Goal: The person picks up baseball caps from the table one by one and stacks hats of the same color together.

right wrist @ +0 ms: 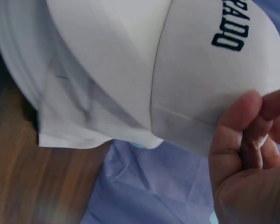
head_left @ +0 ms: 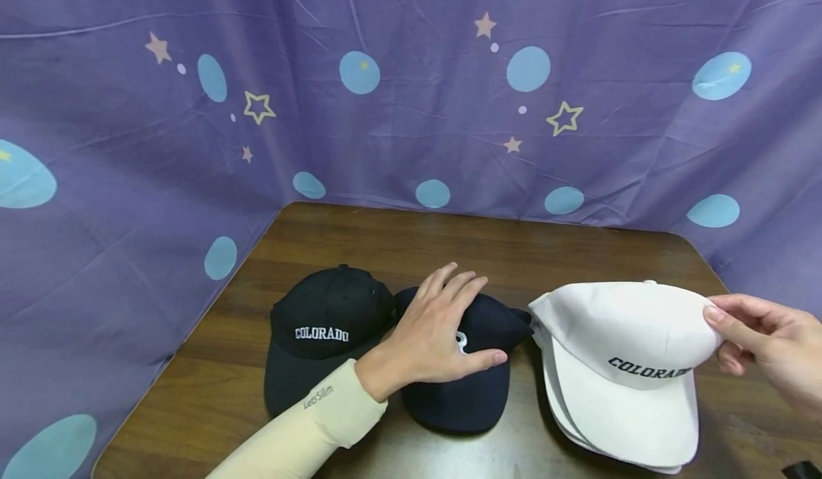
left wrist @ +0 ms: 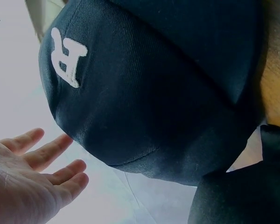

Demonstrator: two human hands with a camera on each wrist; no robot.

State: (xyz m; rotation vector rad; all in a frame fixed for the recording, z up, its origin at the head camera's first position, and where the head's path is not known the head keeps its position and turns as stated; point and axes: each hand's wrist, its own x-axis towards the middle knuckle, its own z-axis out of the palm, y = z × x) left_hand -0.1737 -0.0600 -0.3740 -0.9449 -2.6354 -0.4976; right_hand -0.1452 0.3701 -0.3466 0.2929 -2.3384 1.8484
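My left hand (head_left: 432, 333) hovers over the navy baseball cap (head_left: 457, 402) in the middle, fingers spread and holding nothing. A white letter (left wrist: 67, 58) on its front shows in the left wrist view. At the right, the thumb and fingers of my right hand (head_left: 773, 343) pinch the side of a white baseball cap (head_left: 626, 415) with dark COLORADO lettering. This white cap lies on top of another white cap (right wrist: 14, 56), whose brim and edge peek out beneath it. The right wrist view shows the right thumb (right wrist: 242, 112) against the white crown.
To the left sits a black COLORADO cap (head_left: 327, 297), its side right by the navy one. All the caps are on a brown wooden table (head_left: 488, 247) with rounded back corners. A purple curtain (head_left: 417, 136) with stars and blue ovals hangs behind and at the sides.
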